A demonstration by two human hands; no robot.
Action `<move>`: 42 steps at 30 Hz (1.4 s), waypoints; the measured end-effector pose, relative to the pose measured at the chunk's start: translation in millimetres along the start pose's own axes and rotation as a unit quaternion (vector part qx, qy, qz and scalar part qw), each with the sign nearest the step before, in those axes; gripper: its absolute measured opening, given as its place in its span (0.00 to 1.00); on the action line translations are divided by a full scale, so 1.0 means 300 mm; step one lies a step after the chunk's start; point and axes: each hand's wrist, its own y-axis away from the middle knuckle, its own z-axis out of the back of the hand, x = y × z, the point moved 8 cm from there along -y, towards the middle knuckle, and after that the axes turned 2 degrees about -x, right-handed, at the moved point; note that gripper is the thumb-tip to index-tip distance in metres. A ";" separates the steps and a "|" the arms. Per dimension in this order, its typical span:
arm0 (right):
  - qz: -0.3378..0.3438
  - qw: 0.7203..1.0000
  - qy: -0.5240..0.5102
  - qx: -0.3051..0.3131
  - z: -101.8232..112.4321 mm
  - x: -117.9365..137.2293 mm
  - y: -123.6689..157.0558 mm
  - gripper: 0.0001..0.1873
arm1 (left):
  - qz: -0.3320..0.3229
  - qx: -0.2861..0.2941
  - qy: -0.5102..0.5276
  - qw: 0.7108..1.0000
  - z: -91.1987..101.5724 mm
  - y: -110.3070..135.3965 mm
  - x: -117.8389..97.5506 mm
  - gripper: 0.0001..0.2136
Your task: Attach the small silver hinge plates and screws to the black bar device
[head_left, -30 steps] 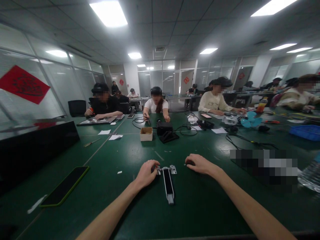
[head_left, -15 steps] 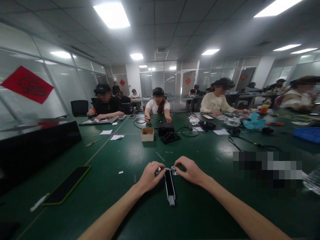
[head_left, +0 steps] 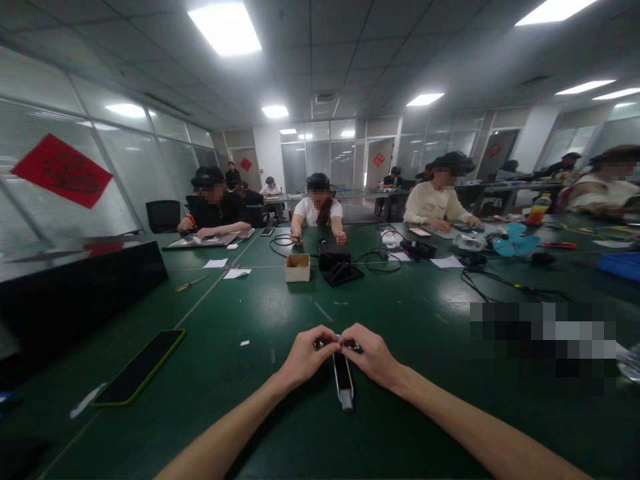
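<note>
Your left hand (head_left: 304, 357) and right hand (head_left: 371, 357) have closed together, both pinching the top of the metal bracket (head_left: 350, 345); its black strip (head_left: 343, 371) lies uncovered.

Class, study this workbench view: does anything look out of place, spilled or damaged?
Loose white scraps lie on the green table: a strip beside the green-edged black pad, and a fleck near the left hand. They look like stray litter. No spill or damage is visible.

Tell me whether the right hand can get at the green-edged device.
Probably not directly: the left hand sits between the right hand and the green-edged device, both hands meeting over the black-and-silver bracket.
</note>
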 end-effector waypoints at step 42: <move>-0.128 0.983 0.024 0.133 0.006 -0.167 0.015 0.05 | -0.001 0.038 -0.221 0.975 0.063 -0.035 0.114 0.06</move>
